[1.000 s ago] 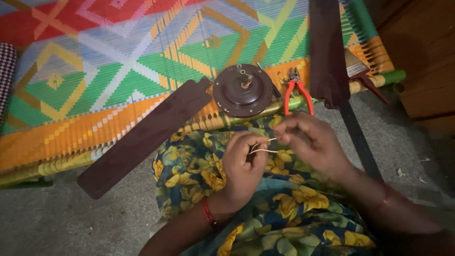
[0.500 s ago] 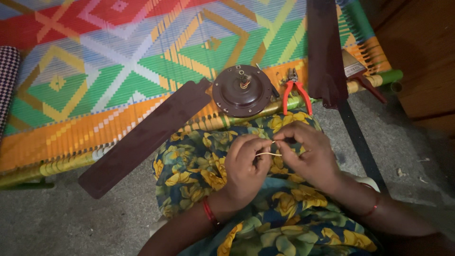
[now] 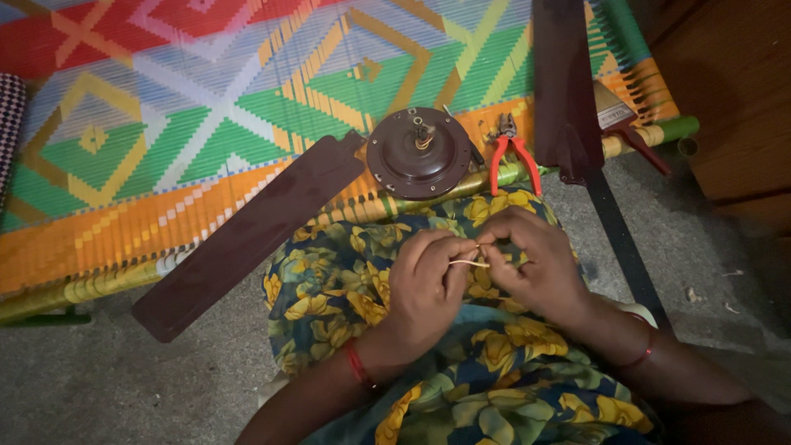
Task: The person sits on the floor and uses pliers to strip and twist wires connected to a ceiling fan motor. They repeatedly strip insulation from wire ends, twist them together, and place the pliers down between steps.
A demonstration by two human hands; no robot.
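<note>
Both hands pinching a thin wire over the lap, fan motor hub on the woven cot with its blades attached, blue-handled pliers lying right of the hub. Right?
Nearly. The pliers have red handles, not blue; the head view shows this. The rest holds: left hand and right hand pinch a thin wire over the lap, and the fan motor hub sits on the woven cot with its blades attached, pliers to its right.

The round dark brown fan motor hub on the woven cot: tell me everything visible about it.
The round dark brown fan motor hub looks like glossy metal, a shallow dome lying flat near the edge of the colourful woven cot. Short wire ends stick up from its centre. One long dark blade runs from its left side out past the cot's edge. Red-handled pliers lie just to its right. Neither hand touches it.
</note>
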